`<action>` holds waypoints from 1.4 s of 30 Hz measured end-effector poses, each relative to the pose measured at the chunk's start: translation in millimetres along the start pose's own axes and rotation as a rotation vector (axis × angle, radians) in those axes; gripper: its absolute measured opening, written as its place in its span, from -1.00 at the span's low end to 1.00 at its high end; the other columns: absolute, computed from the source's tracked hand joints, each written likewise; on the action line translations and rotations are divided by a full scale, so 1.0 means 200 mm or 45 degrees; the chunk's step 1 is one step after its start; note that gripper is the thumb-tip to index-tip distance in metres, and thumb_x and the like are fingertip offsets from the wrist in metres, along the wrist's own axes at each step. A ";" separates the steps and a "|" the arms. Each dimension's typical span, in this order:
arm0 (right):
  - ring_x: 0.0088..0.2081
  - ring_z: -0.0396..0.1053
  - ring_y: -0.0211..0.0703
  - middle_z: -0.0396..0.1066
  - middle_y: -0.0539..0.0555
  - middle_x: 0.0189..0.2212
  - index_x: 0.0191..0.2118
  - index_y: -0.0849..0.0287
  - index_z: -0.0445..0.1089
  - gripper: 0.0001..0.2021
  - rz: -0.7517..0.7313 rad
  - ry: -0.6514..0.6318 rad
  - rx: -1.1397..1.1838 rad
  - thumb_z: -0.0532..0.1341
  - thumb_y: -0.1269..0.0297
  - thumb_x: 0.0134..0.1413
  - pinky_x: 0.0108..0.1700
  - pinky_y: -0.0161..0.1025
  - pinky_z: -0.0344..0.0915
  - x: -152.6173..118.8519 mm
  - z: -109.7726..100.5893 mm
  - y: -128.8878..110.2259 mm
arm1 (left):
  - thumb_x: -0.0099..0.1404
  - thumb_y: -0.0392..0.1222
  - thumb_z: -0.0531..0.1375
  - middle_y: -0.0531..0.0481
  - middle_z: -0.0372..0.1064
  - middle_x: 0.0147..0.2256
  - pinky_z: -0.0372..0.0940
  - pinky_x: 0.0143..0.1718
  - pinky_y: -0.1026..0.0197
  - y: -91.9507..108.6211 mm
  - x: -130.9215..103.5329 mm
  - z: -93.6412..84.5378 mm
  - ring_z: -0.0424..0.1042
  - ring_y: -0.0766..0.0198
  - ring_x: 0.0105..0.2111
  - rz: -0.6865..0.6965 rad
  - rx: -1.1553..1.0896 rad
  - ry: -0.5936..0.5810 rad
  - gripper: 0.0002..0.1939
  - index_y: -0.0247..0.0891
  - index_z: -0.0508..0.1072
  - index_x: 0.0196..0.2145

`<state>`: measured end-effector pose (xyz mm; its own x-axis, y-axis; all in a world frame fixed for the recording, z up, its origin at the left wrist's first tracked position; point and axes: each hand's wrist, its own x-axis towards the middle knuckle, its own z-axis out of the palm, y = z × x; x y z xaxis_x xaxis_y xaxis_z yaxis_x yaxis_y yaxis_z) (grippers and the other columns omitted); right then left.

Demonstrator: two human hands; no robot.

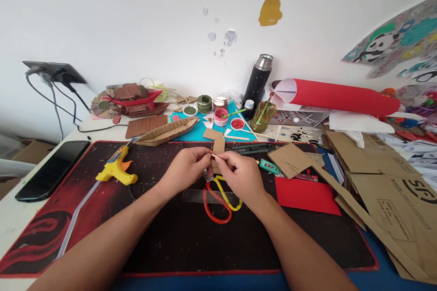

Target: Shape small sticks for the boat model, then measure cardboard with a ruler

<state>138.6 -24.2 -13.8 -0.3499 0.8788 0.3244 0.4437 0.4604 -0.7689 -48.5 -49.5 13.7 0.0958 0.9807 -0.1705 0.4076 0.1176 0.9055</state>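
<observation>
My left hand (190, 166) and my right hand (241, 173) meet over the middle of the mat, fingers pinched. Between their fingertips is a short, thin tan stick (214, 155), gripped from both sides; most of it is hidden. Just below lie scissors (218, 218) with one red and one yellow handle loop, their blades partly hidden. A clear ruler (194, 197) lies under the handles. Beyond my fingertips are small cardboard pieces (219, 143). A dark utility knife (254, 148) and a green-handled cutter (268, 166) rest near my right hand.
At left are a yellow glue gun (118, 168) and a phone (53, 170). A cardboard boat hull (167, 131), paint jars (205, 104), a black thermos (256, 79) and a jar of murky liquid (262, 117) stand behind. Red card (307, 195) and folded cardboard (392, 204) lie right.
</observation>
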 end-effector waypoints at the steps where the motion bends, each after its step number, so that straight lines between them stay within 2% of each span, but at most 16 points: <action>1: -0.57 0.31 -0.25 0.48 -0.04 -0.58 -0.26 0.12 0.64 -0.76 0.009 0.008 0.004 0.24 0.19 0.39 -0.45 -0.28 0.08 0.00 -0.01 0.00 | 0.42 -0.05 0.08 0.11 0.56 -0.49 0.12 -0.57 0.28 0.00 0.00 0.00 0.26 0.35 -0.66 0.012 0.010 -0.010 -0.69 -0.20 0.58 -0.31; 3: -0.56 0.33 -0.25 0.49 -0.04 -0.58 -0.24 0.13 0.65 -0.77 0.018 0.020 0.005 0.25 0.21 0.39 -0.44 -0.28 0.10 0.00 -0.01 0.00 | 0.46 -0.01 0.09 0.08 0.59 -0.43 0.18 -0.52 0.28 0.00 0.00 -0.02 0.35 0.33 -0.59 0.092 0.086 0.008 -0.64 -0.20 0.59 -0.33; 6: -0.53 0.40 -0.23 0.52 -0.03 -0.55 -0.22 0.13 0.65 -0.77 -0.010 0.028 -0.022 0.25 0.21 0.39 -0.41 -0.29 0.14 0.00 -0.01 0.01 | 0.51 0.00 0.10 0.06 0.62 -0.35 0.31 -0.32 0.27 -0.01 -0.01 -0.03 0.55 0.24 -0.37 0.261 0.259 0.062 -0.65 -0.18 0.61 -0.26; 9: -0.47 0.49 -0.19 0.60 0.00 -0.47 -0.21 0.11 0.64 -0.78 -0.060 0.002 -0.071 0.24 0.24 0.40 -0.37 -0.29 0.17 0.00 0.00 0.01 | 0.56 -0.05 0.05 0.03 0.63 -0.32 0.33 -0.24 0.24 -0.03 -0.01 -0.04 0.59 0.21 -0.32 0.358 0.460 0.059 -0.66 -0.17 0.61 -0.16; 15: -0.53 0.41 -0.20 0.56 -0.01 -0.53 -0.23 0.13 0.63 -0.78 -0.080 -0.030 -0.152 0.24 0.23 0.41 -0.41 -0.26 0.10 0.00 0.02 0.04 | 0.59 -0.15 0.02 -0.11 0.67 -0.22 0.32 -0.30 0.20 -0.07 0.01 -0.01 0.64 0.10 -0.28 0.341 0.961 0.080 -0.68 -0.22 0.55 0.04; 19: -0.53 0.37 -0.21 0.53 -0.01 -0.54 -0.27 0.12 0.61 -0.76 -0.071 -0.045 -0.143 0.23 0.22 0.42 -0.41 -0.26 0.09 0.00 0.02 0.03 | 0.56 -0.16 0.06 -0.16 0.67 -0.25 0.25 -0.36 0.17 -0.08 0.01 0.01 0.64 0.05 -0.31 0.280 1.113 0.127 -0.70 -0.25 0.58 -0.03; 22: -0.53 0.35 -0.22 0.52 -0.01 -0.53 -0.27 0.13 0.62 -0.74 -0.061 -0.055 -0.102 0.22 0.21 0.42 -0.40 -0.26 0.09 -0.01 0.02 0.02 | 0.54 -0.15 0.06 -0.13 0.65 -0.31 0.21 -0.36 0.17 -0.07 0.01 0.01 0.60 0.09 -0.35 0.287 1.026 0.153 -0.70 -0.24 0.60 -0.14; 26: -0.56 0.29 -0.24 0.47 -0.02 -0.58 -0.24 0.15 0.64 -0.74 -0.026 -0.044 0.005 0.23 0.19 0.41 -0.42 -0.26 0.07 0.00 0.03 0.02 | 0.48 -0.11 0.06 -0.02 0.59 -0.43 0.20 -0.38 0.21 -0.05 0.01 0.00 0.51 0.21 -0.45 0.283 0.674 0.174 -0.68 -0.22 0.57 -0.29; 30: -0.55 0.28 -0.25 0.44 -0.03 -0.60 -0.24 0.15 0.65 -0.73 0.043 -0.054 0.114 0.23 0.17 0.39 -0.43 -0.27 0.06 0.00 0.02 0.01 | 0.40 -0.08 0.08 0.09 0.54 -0.53 0.20 -0.45 0.26 -0.04 0.01 0.00 0.41 0.29 -0.57 0.138 0.310 0.133 -0.70 -0.19 0.53 -0.39; 33: -0.57 0.27 -0.26 0.39 -0.05 -0.62 -0.26 0.15 0.63 -0.73 0.134 -0.055 0.220 0.24 0.14 0.36 -0.45 -0.28 0.07 0.00 0.02 0.00 | 0.36 -0.02 0.09 0.12 0.51 -0.54 0.08 -0.61 0.27 -0.03 0.01 0.00 0.26 0.35 -0.69 -0.016 0.091 0.052 -0.72 -0.19 0.50 -0.36; 35: -0.59 0.25 -0.26 0.34 -0.08 -0.64 -0.27 0.15 0.61 -0.73 0.206 -0.075 0.303 0.24 0.11 0.34 -0.48 -0.29 0.07 0.00 0.01 -0.01 | 0.36 0.01 0.10 0.12 0.50 -0.54 0.05 -0.65 0.28 -0.03 0.01 -0.01 0.22 0.36 -0.71 -0.026 0.047 0.036 -0.72 -0.19 0.49 -0.33; 39: -0.67 0.22 -0.30 0.28 -0.12 -0.66 -0.29 0.13 0.56 -0.71 0.331 -0.127 0.469 0.23 0.06 0.32 -0.55 -0.31 0.09 0.01 -0.01 -0.04 | 0.37 0.00 0.11 0.10 0.49 -0.54 0.10 -0.61 0.31 -0.01 0.01 -0.02 0.22 0.38 -0.67 0.122 0.119 0.060 -0.71 -0.20 0.47 -0.39; 42: -0.72 0.19 -0.31 0.26 -0.15 -0.69 -0.28 0.13 0.53 -0.72 0.407 -0.161 0.609 0.23 0.04 0.30 -0.60 -0.33 0.07 0.02 -0.02 -0.05 | 0.40 0.02 0.11 0.11 0.47 -0.55 0.09 -0.61 0.32 -0.01 0.00 -0.03 0.19 0.39 -0.66 0.151 0.050 0.048 -0.70 -0.19 0.46 -0.39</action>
<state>136.2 -24.5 -2.7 -0.3687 0.9295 -0.0098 0.1319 0.0419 -0.9904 -54.4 -47.8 14.8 0.1117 0.9926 -0.0474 0.4309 -0.0054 0.9024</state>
